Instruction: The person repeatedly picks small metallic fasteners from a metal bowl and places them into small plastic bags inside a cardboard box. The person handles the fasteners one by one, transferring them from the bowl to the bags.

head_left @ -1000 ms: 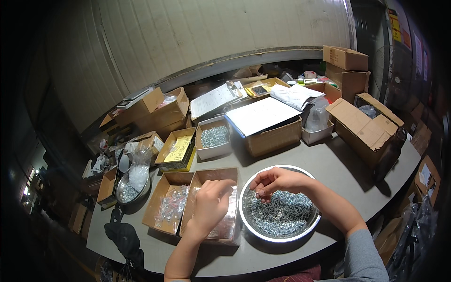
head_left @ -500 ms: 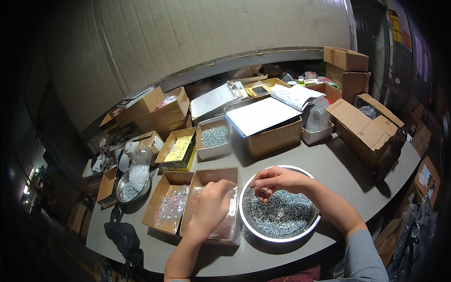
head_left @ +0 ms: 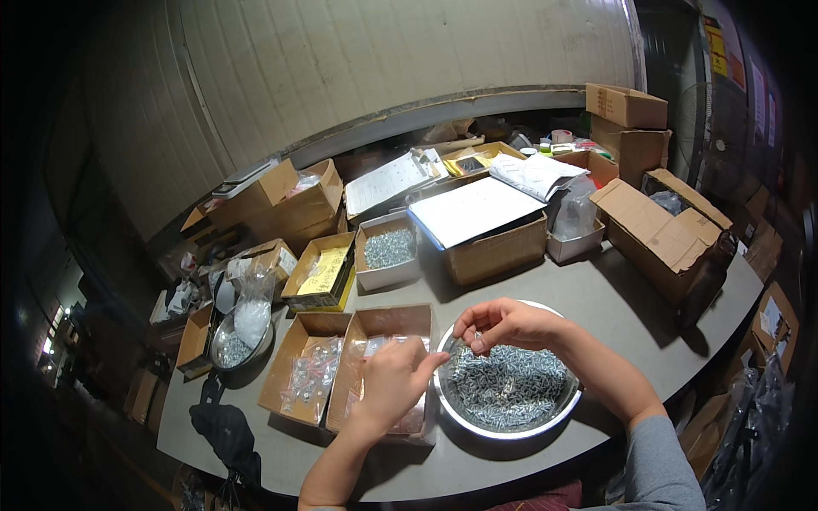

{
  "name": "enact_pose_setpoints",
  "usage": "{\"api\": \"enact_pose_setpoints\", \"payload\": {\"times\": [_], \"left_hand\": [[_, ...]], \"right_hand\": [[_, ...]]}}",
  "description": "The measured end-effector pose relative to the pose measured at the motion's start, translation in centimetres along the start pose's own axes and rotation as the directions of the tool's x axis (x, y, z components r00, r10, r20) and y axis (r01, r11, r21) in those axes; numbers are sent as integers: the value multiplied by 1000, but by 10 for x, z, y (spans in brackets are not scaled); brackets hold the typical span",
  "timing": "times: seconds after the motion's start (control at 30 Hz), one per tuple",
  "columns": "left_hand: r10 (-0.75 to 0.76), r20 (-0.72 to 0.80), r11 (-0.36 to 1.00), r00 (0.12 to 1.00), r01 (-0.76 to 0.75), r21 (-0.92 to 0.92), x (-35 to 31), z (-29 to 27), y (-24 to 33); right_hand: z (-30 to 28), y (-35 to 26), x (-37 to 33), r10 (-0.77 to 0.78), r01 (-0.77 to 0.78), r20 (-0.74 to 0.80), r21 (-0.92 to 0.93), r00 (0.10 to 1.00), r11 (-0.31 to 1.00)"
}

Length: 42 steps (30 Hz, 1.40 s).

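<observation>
A white-rimmed round bowl (head_left: 569,413) holds a heap of small metal screws (head_left: 507,387). My right hand (head_left: 509,327) is over the bowl's far left side, its fingers curled and pinched; what they hold is too small to make out. Just left of it, my left hand (head_left: 392,381) hovers over a cardboard box (head_left: 400,317) of clear plastic bags. Its fingers are bent with their tips hidden, and the thumb points toward my right fingertips. A faint clear piece seems to show between the hands. Beside that box, another cardboard box (head_left: 285,362) contains small clear bags with red marks (head_left: 311,375).
Behind stand a white box of small metal parts (head_left: 389,249), a box with yellow paper (head_left: 324,271) and a carton under a white sheet (head_left: 477,211). A metal bowl with a plastic bag (head_left: 250,322) sits left. An open carton (head_left: 656,230) stands at right.
My left thumb has swung out to the right toward my right hand. My right fingers have drawn closer together and shifted slightly, and the screws seen under them earlier no longer show clearly.
</observation>
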State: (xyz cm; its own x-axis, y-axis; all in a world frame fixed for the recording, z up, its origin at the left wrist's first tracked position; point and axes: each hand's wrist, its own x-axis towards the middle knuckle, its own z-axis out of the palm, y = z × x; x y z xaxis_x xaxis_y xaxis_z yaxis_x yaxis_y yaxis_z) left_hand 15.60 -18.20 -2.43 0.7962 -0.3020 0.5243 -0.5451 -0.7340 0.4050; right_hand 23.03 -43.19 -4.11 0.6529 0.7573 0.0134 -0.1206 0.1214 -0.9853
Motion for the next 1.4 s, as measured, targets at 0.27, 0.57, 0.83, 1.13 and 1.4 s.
{"api": "enact_pose_setpoints", "payload": {"times": [0.27, 0.57, 0.83, 1.13, 1.4], "left_hand": [[17, 121, 995, 992, -5, -101, -4, 3, 9], [100, 147, 991, 984, -85, -105, -14, 16, 6], [145, 39, 989, 989, -146, 2, -8, 7, 14], [155, -10, 986, 988, -156, -67, -7, 1, 10], [151, 71, 985, 986, -143, -100, -9, -11, 12]], "right_hand": [[-4, 4, 1, -21, 24, -34, 93, 999, 995], [-6, 9, 3, -3, 3, 61, -1, 998, 1000], [-11, 20, 6, 82, -58, 139, -166, 987, 984], [-1, 18, -1, 275, -204, 187, -329, 943, 922], [18, 18, -16, 436, -353, -35, -648, 899, 675]]}}
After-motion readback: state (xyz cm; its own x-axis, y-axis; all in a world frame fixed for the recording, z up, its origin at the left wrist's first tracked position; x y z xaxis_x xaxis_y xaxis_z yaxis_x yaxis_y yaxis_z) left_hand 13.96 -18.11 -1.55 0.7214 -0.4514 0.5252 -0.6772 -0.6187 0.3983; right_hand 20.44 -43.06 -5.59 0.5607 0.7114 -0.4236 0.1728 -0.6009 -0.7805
